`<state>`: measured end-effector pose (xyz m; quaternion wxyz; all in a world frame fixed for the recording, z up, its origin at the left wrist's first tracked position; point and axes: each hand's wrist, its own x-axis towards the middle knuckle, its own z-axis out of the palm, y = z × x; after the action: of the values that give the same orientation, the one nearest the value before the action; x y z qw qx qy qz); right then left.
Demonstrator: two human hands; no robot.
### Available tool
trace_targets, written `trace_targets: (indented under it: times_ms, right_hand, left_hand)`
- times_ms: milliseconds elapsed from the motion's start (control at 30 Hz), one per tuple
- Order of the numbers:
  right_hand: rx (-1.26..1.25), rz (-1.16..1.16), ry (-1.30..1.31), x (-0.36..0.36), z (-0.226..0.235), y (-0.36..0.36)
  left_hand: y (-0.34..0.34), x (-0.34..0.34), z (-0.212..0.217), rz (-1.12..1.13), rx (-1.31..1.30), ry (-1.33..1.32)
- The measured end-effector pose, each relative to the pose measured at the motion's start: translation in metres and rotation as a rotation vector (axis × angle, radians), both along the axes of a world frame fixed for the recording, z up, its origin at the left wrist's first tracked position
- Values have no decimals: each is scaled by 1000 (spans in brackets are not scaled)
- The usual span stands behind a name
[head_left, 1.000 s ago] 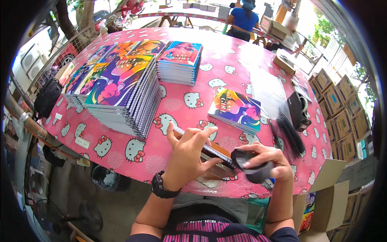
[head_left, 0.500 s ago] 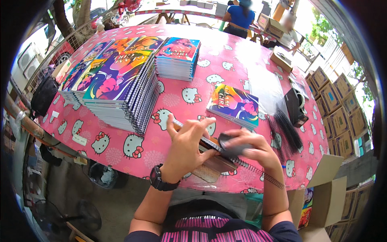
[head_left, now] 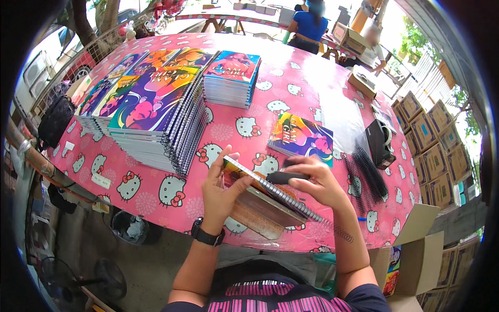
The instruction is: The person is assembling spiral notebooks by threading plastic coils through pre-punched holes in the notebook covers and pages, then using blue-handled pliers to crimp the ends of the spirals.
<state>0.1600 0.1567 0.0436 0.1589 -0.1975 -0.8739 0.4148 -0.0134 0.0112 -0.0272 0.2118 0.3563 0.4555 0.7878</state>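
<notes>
My left hand (head_left: 221, 184) is closed on the upper left end of a notebook (head_left: 244, 174) tilted on its edge, the thumb on the near side. A dark wire coil (head_left: 291, 202) runs along its spine, with a loose tail (head_left: 340, 232) beyond the lower right end, by my right wrist. In my right hand (head_left: 314, 179) is a smooth black object (head_left: 286, 177), pressed close to the spine; its kind is not clear. Under the notebook lies a worn wooden block (head_left: 257, 216). Just beyond my hands rests a colourful-covered stack of pages (head_left: 304, 138).
Tall stacks of spiral notebooks (head_left: 150, 109) and a smaller notebook stack (head_left: 231, 78) stand at the left. Loose black coils (head_left: 368, 171) and a black dispenser-like device (head_left: 380, 143) lie right. An open carton (head_left: 416, 255) is at the near right. Two people (head_left: 309, 26) are beyond the table.
My left hand has shifted left and opened the view of the notebook, which now shows more of its cover and coil. My right hand has moved slightly up with the black object.
</notes>
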Motion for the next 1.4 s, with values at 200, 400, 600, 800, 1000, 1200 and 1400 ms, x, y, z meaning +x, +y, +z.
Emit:
trace_targets:
  times_ms: [200,400,600,800,1000,1200,1400]
  right_hand:
    - [-57,205,89,-10,2,4]
    - [-238,314,179,-20,4,4]
    - [-446,425,298,-30,-1,6]
    - [-520,432,343,-41,2,0]
    - [-396,344,297,-45,1,-5]
    - [409,-40,-261,-26,-24,14]
    - [131,89,218,0,53,-29]
  left_hand:
    - [-3,-10,-6,-45,-75,-149]
    - [-3,-10,-2,-77,-91,-148]
    - [-5,-11,-3,-76,-74,-107]
    - [-4,-14,-10,-55,-81,-53]
    - [-7,-15,-8,-61,-84,-28]
    - [-7,-9,6,-140,-76,-67]
    - [-4,12,32,-174,-38,59]
